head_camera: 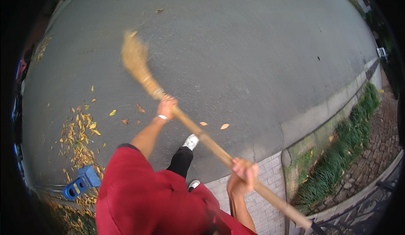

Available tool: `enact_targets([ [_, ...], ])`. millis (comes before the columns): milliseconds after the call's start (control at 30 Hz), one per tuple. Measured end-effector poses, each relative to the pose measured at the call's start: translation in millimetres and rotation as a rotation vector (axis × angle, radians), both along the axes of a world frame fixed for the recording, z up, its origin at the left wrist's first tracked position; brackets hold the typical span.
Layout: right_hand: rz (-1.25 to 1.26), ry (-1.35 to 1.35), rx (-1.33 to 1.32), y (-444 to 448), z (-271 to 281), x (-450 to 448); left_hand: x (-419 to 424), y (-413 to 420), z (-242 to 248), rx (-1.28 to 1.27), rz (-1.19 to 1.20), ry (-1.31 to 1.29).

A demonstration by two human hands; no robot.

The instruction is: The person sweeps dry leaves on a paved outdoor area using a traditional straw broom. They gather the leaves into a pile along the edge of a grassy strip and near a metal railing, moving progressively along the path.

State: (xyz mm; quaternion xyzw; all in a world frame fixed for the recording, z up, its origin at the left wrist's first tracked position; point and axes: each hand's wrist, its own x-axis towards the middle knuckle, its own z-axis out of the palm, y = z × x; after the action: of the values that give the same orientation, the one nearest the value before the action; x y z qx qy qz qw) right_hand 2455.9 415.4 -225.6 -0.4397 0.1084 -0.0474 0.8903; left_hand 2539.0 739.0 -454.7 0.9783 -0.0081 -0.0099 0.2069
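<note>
A long-handled straw broom (136,56) runs slantwise across the view, its bristle head blurred at the upper left over the grey asphalt. My left hand (167,107), with a white band at the wrist, grips the handle close below the bristles. Lower on the bamboo-like handle, my right hand (243,174) is closed round it. Several fallen leaves (224,126) lie on the asphalt near my white shoe (191,142). A larger strip of yellow and brown leaves (80,130) lies to the left.
A blue object with round holes (76,187), perhaps a dustpan or barrier part, is at the lower left among leaves. To the right are a stone curb (303,114), grass (335,168) and brick paving (364,168). Pale pavers (265,200) lie below, beside dark metal railings (367,209).
</note>
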Motion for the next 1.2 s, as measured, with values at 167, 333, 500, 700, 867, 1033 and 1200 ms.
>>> enact_targets([
  [167, 0.195, 0.035, 0.233, 10, -28, -56, -148, 72, 58, 0.324, -0.017, 0.408],
  [333, -0.247, -0.068, -0.240, -148, 22, -193, -237, -52, 100, -0.065, -0.291, -0.165],
  [500, -0.731, -0.309, -0.174, -322, 168, -417, -271, -247, 140, -0.134, -0.718, 0.053],
  [700, -0.684, -0.606, -0.757, -343, 382, -623, -376, -532, 205, -0.602, -0.967, -0.252],
  [867, -0.611, -0.496, -0.848, -342, 396, -651, -476, -524, 183, -0.664, -1.026, 0.098],
  [1033, -0.656, -0.212, -0.341, -289, 256, -568, -541, -294, 96, -0.489, -0.632, 0.241],
  [1200, -0.396, 0.081, -0.062, -100, 107, -491, -535, -25, 120, 0.002, -0.337, 0.574],
])
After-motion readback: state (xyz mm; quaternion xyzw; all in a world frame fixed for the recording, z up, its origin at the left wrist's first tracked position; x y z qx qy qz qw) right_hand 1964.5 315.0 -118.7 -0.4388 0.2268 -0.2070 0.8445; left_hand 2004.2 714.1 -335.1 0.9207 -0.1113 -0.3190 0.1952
